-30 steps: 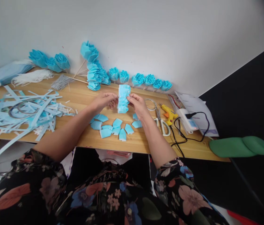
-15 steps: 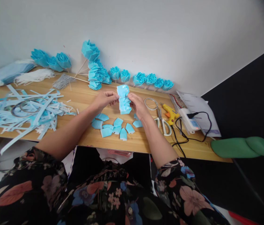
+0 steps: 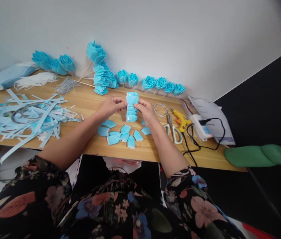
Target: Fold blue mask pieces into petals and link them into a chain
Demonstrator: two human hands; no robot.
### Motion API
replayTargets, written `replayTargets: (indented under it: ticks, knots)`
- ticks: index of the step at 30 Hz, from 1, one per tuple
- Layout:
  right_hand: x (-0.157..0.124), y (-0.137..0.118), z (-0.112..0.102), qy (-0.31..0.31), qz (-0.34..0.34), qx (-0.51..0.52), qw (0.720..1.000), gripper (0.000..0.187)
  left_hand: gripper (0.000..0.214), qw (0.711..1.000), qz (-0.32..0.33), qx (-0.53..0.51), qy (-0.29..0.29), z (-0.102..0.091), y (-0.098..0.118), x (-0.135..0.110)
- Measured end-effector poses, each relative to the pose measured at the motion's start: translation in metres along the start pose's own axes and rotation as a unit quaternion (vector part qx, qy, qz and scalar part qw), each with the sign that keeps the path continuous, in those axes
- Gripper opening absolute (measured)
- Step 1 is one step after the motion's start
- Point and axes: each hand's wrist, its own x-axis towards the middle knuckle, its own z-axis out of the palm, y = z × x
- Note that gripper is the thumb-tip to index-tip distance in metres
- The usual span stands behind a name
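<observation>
A pleated light blue strip of mask fabric (image 3: pixel 132 108) is held upright above the table between both hands. My left hand (image 3: pixel 112 107) pinches its left edge between thumb and finger. On the opposite edge, my right hand (image 3: pixel 145 111) grips with thumb and fingertips. Beneath the hands lie several cut blue petals (image 3: pixel 125 132), spread loosely on the wood; a few are partly covered by my right hand. Finished blue fabric roses (image 3: pixel 148 83) stand in a row along the wall, and larger ones (image 3: pixel 96 53) sit on sticks behind my left hand.
Blue and white strips (image 3: pixel 38 114) heap at left, near white elastic cords (image 3: pixel 36 80) and grey wires (image 3: pixel 67 86). To the right are scissors (image 3: pixel 172 129), a wire coil (image 3: pixel 160 109), a yellow glue gun (image 3: pixel 181 121), a corded power strip (image 3: pixel 201 127) and a green object (image 3: pixel 252 156).
The fabric strip has turned straighter and shifted slightly lower. My right fingers have moved a little inward over its edge, while my left hand stays nearly in place.
</observation>
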Motion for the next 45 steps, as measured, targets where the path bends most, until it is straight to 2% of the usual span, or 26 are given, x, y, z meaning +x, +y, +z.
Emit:
replayTargets:
  ticks: [5,9,16,22,27,35,39,45]
  knots:
    - [0.0032,0.0021,-0.0051,-0.011,0.009,0.035,0.999,0.027,0.024,1.000,-0.008,0.003,0.013,-0.0038,0.0003,0.0004]
    - [0.0057,0.0016,-0.0071,0.030,0.034,0.063,0.997,0.036,0.022,1.000,-0.004,0.014,0.004,-0.0044,-0.0004,-0.0003]
    - [0.0057,-0.0005,-0.0088,0.074,0.025,0.070,0.994,0.034,0.025,0.999,-0.010,0.022,-0.028,-0.0040,-0.0073,0.0021]
    - [0.0050,-0.0017,-0.0089,0.075,0.012,0.051,0.996,0.033,0.027,0.999,-0.017,0.018,-0.042,-0.0051,-0.0081,0.0031]
    - [0.0045,-0.0017,-0.0091,0.083,0.015,0.055,0.995,0.032,0.036,0.998,-0.026,-0.060,-0.007,-0.0049,-0.0035,0.0049]
    - [0.0022,-0.0010,-0.0035,0.055,0.020,0.060,0.997,0.028,0.033,0.999,-0.014,-0.038,0.009,-0.0045,-0.0047,0.0027]
    - [0.0048,0.0005,-0.0048,0.059,0.031,0.062,0.996,0.033,0.028,0.999,-0.011,-0.047,0.021,-0.0056,-0.0064,0.0042]
    - [0.0044,-0.0005,-0.0078,0.061,0.010,0.044,0.997,0.038,0.028,0.999,-0.011,-0.045,0.007,-0.0036,-0.0039,0.0033]
